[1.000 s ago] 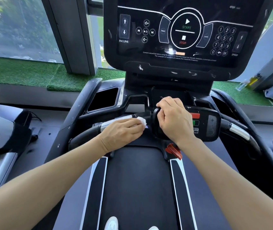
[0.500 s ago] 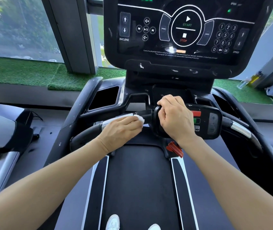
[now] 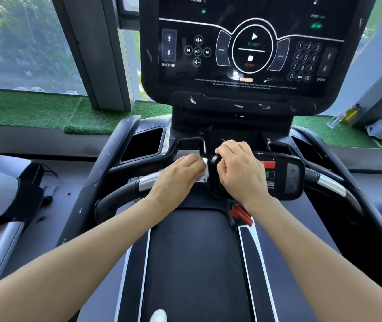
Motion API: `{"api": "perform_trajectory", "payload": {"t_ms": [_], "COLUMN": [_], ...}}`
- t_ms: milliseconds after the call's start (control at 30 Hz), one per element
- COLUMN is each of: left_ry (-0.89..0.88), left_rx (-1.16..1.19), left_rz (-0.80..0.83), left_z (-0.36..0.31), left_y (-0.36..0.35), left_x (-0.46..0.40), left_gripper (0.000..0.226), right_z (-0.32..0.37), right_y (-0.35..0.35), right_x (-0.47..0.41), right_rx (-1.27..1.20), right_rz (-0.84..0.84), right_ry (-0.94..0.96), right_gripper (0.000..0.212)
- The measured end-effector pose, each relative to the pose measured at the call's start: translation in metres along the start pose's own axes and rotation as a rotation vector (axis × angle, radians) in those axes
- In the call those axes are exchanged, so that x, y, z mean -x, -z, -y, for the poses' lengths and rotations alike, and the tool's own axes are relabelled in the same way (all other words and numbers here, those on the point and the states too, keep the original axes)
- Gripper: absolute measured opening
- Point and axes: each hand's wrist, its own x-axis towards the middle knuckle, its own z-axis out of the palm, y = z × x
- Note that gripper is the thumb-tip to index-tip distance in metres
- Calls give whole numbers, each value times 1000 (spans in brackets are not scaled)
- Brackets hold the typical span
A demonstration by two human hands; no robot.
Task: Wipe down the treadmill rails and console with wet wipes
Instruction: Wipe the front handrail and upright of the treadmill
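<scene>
Two hands clean the treadmill's front bar.

The left hand [image 3: 178, 177] curls round a small, crumpled white wet wipe [image 3: 205, 169] and presses it on the shiny silver-and-black rail [image 3: 147, 182], just left of the small control box [image 3: 282, 177]. The right hand [image 3: 238, 170] curls over that smooth black box, beside its red and green buttons. Above the box stands the big, glossy black console [image 3: 250, 52] with white signs. Below the box lies the flat, dark belt [image 3: 197, 263].
</scene>
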Motion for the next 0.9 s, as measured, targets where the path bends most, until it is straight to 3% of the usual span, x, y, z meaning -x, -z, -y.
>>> {"api": "perform_trajectory", "payload": {"t_ms": [167,333,433,633,733,800,900], "left_ry": [192,30,58,350,272,155,-47], "left_rx": [42,-9,30,-14,8,-18,-103], "left_rz": [107,150,184,592,462,330,268], "left_z": [-5,-3,0,15,6,-1,2], "left_y": [4,13,16,11,14,19,24], "left_x": [-25,-21,-33,-89,-73,-48,-19], "left_gripper": [10,11,15,12,14,20,17], "right_z": [2,2,5,6,6,6,7], "right_y": [0,-1,-2,-1,-1,-2,-2], "right_x": [-1,-1,-1,-2,-2,-1,-1], "right_rx": [2,21,32,68,66,63,69], "right_rz": [-2,-18,-29,-16,-29,-30,-36], "right_ry": [-5,-10,-18,-17,-19,-25,-28], "right_gripper": [34,29,30,28,29,28,28]}}
